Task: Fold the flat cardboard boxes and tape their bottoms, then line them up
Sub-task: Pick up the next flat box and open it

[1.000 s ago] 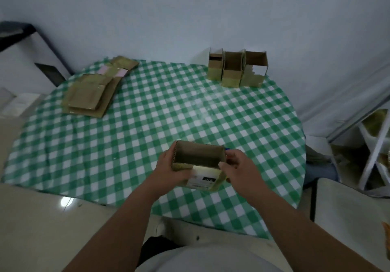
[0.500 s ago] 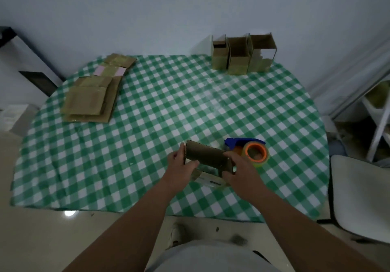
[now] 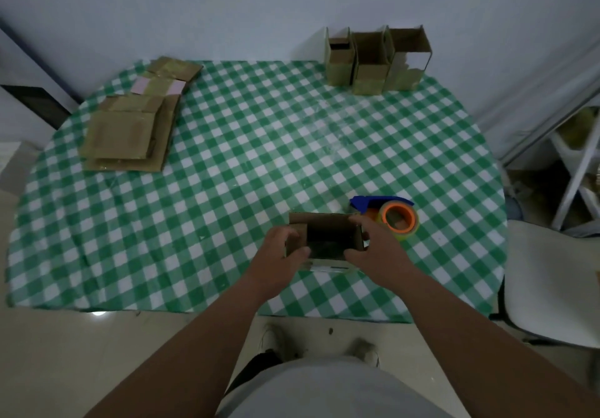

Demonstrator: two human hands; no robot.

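A small brown cardboard box (image 3: pixel 328 232), opened up with its dark inside facing me, is held just above the near part of the green checked table (image 3: pixel 246 171). My left hand (image 3: pixel 281 255) grips its left side with the thumb on the front edge. My right hand (image 3: pixel 373 249) grips its right side, fingers curled over the top corner. A pale label shows under the box. An orange tape roll in a blue dispenser (image 3: pixel 394 214) lies on the table just right of the box. Three folded boxes (image 3: pixel 373 60) stand in a row at the far edge by the wall.
A stack of flat cardboard boxes (image 3: pixel 130 132) lies at the far left of the table, with more flat pieces and pink sheets (image 3: pixel 162 85) behind it. A white chair (image 3: pixel 552 284) stands to the right of the table. My feet show below the near edge.
The view has tilted down and the tape dispenser has come into sight. The box in my hands has turned so that its opening faces me more, and it sits lower toward the table.
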